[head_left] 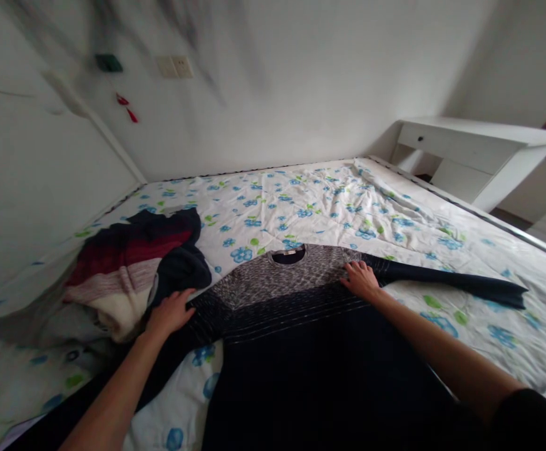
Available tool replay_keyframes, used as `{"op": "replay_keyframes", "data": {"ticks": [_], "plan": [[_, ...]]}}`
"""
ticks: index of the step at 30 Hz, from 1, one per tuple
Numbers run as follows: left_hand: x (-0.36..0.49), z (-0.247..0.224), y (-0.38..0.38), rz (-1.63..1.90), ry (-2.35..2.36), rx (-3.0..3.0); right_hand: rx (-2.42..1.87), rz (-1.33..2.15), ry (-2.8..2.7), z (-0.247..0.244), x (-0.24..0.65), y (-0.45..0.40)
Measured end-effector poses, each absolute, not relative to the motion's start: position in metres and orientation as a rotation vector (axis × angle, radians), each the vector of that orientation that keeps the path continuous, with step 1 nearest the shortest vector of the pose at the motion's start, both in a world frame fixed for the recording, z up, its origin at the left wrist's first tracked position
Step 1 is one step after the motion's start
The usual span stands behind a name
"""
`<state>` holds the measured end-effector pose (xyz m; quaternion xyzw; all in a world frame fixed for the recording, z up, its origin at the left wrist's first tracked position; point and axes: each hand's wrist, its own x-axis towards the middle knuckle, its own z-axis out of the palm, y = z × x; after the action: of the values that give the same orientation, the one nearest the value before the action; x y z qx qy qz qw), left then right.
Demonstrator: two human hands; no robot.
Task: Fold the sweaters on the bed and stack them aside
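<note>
A dark navy sweater [296,338] with a speckled grey yoke lies spread on the bed, its round neckline pointing away from me. My left hand [170,313] rests on the left sleeve near the shoulder, fingers stretched out, beside a pile of clothes. On the other side my right hand [361,279] lies on the right shoulder where the sleeve begins, its fingers spread on the knit. The right sleeve reaches out straight to the right. The left one runs down under my left forearm, which hides part of it.
Several garments [127,263], striped navy, red and cream among them, are heaped on the left. The bed is covered with a white sheet [273,207] with blue flowers, wrinkled at the right. A white desk [465,150] stands beyond the bed at the right, and wall sockets [174,66] sit above.
</note>
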<state>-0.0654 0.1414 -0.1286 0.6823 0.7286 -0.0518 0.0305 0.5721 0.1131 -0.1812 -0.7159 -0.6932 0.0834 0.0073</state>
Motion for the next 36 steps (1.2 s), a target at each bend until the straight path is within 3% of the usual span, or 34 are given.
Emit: {"op": "replay_keyframes", "data": {"ticks": [8,13,18,27,36], "plan": [[0.052,-0.146,0.195,-0.137,2.219,2.174,-2.348,0.125,-1.88,-0.205,0.571,0.186],[0.053,-0.147,0.227,-0.163,2.206,2.128,-2.434,0.312,-1.908,-0.196,0.582,0.241],[0.051,-0.141,0.252,-0.071,2.35,2.014,-2.376,0.119,-1.929,-0.188,0.586,0.26],[0.064,-0.172,0.172,0.205,2.032,2.466,-2.379,0.018,-1.779,-0.182,0.644,0.178],[0.067,-0.187,0.053,0.216,2.068,2.242,-2.675,0.241,-0.376,-0.166,0.794,0.028]]}}
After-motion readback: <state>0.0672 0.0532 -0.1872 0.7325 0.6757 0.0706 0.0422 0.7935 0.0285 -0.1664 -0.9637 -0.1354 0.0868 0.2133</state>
